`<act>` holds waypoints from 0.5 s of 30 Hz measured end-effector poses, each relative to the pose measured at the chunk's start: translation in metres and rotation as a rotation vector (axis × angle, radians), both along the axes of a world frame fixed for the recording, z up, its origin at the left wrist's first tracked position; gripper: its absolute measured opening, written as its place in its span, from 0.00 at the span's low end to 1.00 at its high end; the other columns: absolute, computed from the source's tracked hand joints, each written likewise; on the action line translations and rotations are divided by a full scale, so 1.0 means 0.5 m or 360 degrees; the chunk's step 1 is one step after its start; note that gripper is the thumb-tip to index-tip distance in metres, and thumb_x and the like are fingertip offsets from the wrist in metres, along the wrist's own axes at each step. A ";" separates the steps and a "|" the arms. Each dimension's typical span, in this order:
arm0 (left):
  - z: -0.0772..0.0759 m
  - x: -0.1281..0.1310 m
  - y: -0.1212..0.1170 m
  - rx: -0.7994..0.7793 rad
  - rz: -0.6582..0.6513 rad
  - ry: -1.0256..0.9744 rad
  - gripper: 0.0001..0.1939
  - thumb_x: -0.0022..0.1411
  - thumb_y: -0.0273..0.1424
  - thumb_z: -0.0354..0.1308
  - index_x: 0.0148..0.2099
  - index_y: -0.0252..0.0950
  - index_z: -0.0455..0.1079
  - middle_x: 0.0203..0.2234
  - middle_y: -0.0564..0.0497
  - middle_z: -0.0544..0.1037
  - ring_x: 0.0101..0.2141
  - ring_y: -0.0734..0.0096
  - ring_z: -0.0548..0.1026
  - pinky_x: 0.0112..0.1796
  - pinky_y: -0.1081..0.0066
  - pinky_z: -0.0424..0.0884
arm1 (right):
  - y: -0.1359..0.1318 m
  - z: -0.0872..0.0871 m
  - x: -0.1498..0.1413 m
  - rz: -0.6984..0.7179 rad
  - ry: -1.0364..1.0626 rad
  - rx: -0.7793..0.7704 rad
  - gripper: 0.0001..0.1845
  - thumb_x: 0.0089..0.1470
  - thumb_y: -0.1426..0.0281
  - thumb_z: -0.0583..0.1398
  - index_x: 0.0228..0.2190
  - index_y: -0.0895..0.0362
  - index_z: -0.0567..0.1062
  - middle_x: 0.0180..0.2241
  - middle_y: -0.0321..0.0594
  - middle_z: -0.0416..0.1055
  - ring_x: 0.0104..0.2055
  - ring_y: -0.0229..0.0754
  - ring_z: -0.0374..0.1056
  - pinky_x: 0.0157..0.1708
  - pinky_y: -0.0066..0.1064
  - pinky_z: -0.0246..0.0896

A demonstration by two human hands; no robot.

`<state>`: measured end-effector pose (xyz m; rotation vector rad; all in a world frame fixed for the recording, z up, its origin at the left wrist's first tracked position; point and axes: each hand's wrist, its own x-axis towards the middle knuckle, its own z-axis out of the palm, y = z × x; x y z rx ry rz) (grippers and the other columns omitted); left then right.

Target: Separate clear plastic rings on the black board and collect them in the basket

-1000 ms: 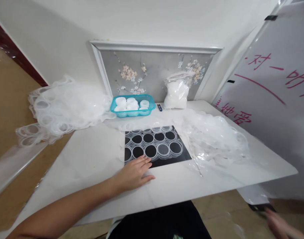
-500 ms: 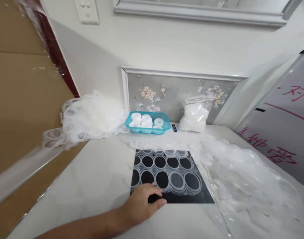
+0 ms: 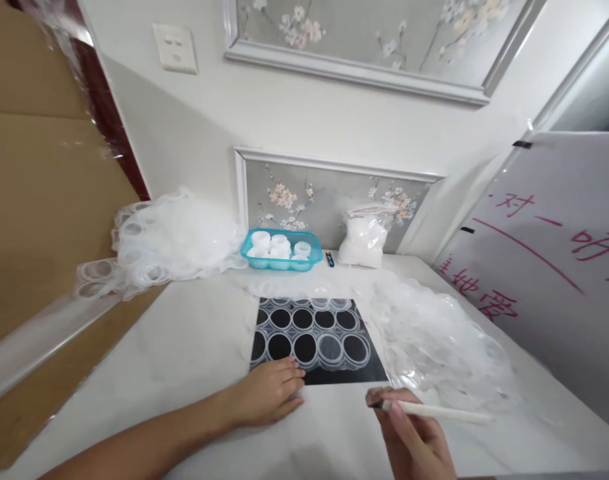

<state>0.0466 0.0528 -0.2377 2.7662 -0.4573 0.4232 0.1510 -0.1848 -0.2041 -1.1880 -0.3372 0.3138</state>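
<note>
My left hand (image 3: 270, 393) lies with its fingers stretched over the front left edge of a black board (image 3: 337, 377). On the board is a translucent white sheet of joined rings (image 3: 318, 331); some ring centres show black, others look cloudy. Lower right, my right hand (image 3: 413, 433) grips a slim white stick-like tool (image 3: 449, 412) with a dark end near the fingertips. Its exact kind I cannot make out. That hand is apart from the board, to its front right.
A blue basket (image 3: 284, 265) holds white ring stacks. Beside it are a small dark blue tool (image 3: 330, 259) and a bag of white material (image 3: 364, 239). Ring sheets are heaped at left (image 3: 174, 233), with clear plastic film (image 3: 444, 340) at right.
My right hand has come into view at lower right with the white tool. My left hand's fingers now lie flatter and closer together. The camera view has turned to the right.
</note>
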 end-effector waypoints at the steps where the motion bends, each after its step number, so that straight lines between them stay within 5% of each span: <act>1: -0.002 0.003 -0.001 0.0024 -0.0019 -0.0056 0.14 0.69 0.34 0.48 0.48 0.33 0.70 0.46 0.46 0.77 0.47 0.64 0.75 0.56 0.63 0.64 | 0.016 0.008 -0.004 0.0059 -0.0002 0.0093 0.12 0.46 0.58 0.67 0.26 0.55 0.79 0.29 0.42 0.75 0.34 0.44 0.71 0.37 0.34 0.68; 4: -0.005 0.016 0.000 0.0058 -0.0043 -0.0163 0.14 0.69 0.34 0.47 0.46 0.33 0.71 0.42 0.47 0.79 0.42 0.68 0.77 0.54 0.66 0.66 | 0.025 0.017 -0.022 0.0072 -0.0050 0.0167 0.12 0.47 0.59 0.66 0.26 0.55 0.78 0.30 0.42 0.75 0.35 0.44 0.71 0.39 0.36 0.67; 9: -0.009 0.024 0.002 0.0076 0.0007 -0.0172 0.14 0.70 0.35 0.47 0.43 0.34 0.72 0.41 0.49 0.80 0.42 0.68 0.77 0.51 0.69 0.68 | -0.039 -0.015 -0.033 -0.0176 0.0175 0.0031 0.13 0.45 0.61 0.68 0.28 0.58 0.77 0.30 0.41 0.76 0.34 0.41 0.72 0.36 0.30 0.67; 15: -0.010 0.028 0.001 0.0049 0.0009 -0.0148 0.13 0.69 0.34 0.49 0.46 0.34 0.72 0.42 0.48 0.79 0.43 0.66 0.76 0.47 0.68 0.70 | -0.091 -0.025 0.023 -0.0502 0.0254 0.0337 0.15 0.38 0.64 0.72 0.28 0.57 0.76 0.28 0.36 0.76 0.31 0.39 0.73 0.38 0.32 0.69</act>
